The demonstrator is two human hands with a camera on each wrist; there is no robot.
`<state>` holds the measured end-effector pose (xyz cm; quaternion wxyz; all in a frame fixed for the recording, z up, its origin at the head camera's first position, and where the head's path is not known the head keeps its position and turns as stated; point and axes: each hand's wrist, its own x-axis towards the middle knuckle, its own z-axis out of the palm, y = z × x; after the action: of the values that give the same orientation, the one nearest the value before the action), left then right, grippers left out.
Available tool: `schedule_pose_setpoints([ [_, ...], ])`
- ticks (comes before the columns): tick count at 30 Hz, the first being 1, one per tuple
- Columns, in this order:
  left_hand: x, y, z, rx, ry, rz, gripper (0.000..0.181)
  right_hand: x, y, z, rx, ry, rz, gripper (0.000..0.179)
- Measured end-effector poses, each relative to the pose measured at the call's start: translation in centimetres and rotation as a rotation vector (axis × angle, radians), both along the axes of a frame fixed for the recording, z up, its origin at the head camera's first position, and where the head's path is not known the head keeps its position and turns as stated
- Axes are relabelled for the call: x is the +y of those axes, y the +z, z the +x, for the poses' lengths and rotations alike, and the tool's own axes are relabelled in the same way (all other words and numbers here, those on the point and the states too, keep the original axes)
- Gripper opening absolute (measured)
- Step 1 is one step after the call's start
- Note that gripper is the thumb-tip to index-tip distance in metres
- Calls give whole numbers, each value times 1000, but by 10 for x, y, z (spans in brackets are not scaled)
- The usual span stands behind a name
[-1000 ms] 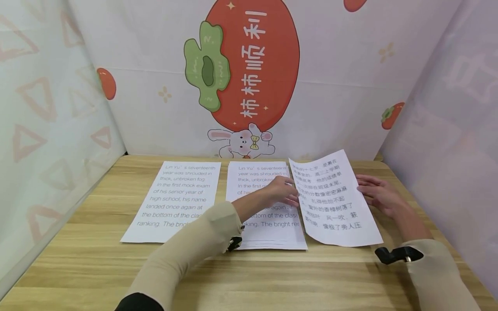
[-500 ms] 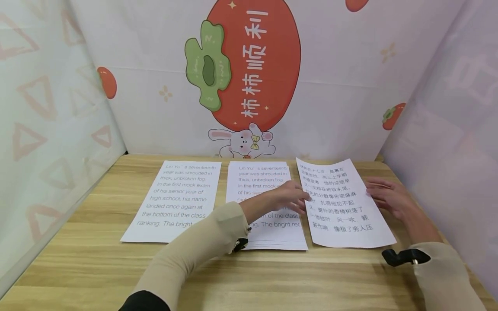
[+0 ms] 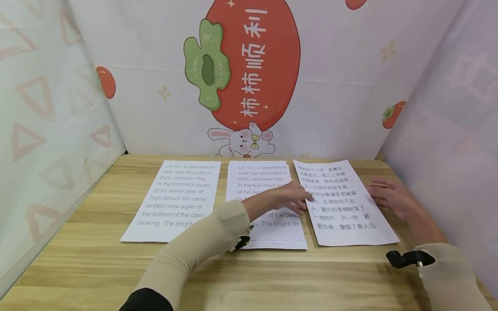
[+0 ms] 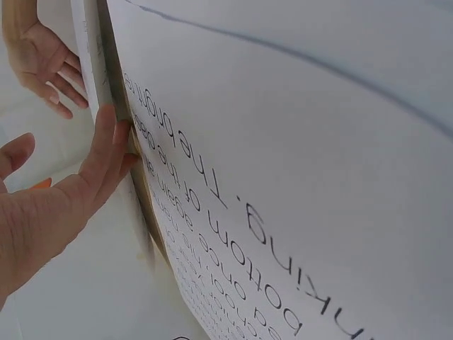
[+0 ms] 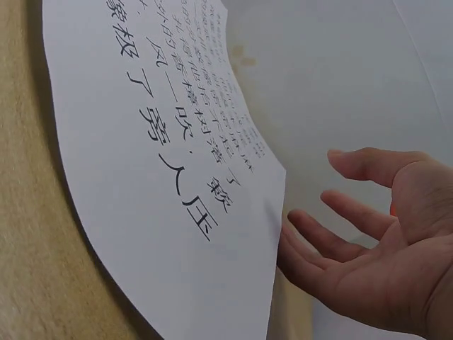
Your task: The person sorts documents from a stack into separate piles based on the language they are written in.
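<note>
A sheet of paper with Chinese text (image 3: 334,207) lies at the right of the table, turned slightly askew. My left hand (image 3: 292,196) reaches across the middle sheets, its fingertips at the left edge of the Chinese sheet. In the left wrist view its fingers are nearly straight and the thumb stands apart. My right hand (image 3: 393,198) is at the sheet's right edge with relaxed fingers; in the right wrist view the lower fingers (image 5: 311,248) come right up to the paper's edge. A stack of English-text sheets (image 3: 268,237) lies under my left forearm, partly hidden.
Another sheet with English text (image 3: 171,203) lies at the left, overlapped at its lower right by my left sleeve (image 3: 202,242). The wooden table (image 3: 272,280) extends in front. A printed cloth backdrop (image 3: 330,86) stands behind and along both sides.
The Chinese sheet has shifted right, away from the stack, and now lies flatter. Both hands have moved slightly right along with it.
</note>
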<state>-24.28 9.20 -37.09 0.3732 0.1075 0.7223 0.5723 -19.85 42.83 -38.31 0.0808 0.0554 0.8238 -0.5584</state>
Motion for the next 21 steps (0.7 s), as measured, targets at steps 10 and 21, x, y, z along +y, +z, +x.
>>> schedule_pose_setpoints([
  [10, 4, 0, -2, -25, 1, 36, 20, -4, -2, 1, 3, 17, 100, 70],
  [21, 7, 0, 3, 4, 4, -12, 64, -6, 0, 2, -10, 16, 142, 70],
])
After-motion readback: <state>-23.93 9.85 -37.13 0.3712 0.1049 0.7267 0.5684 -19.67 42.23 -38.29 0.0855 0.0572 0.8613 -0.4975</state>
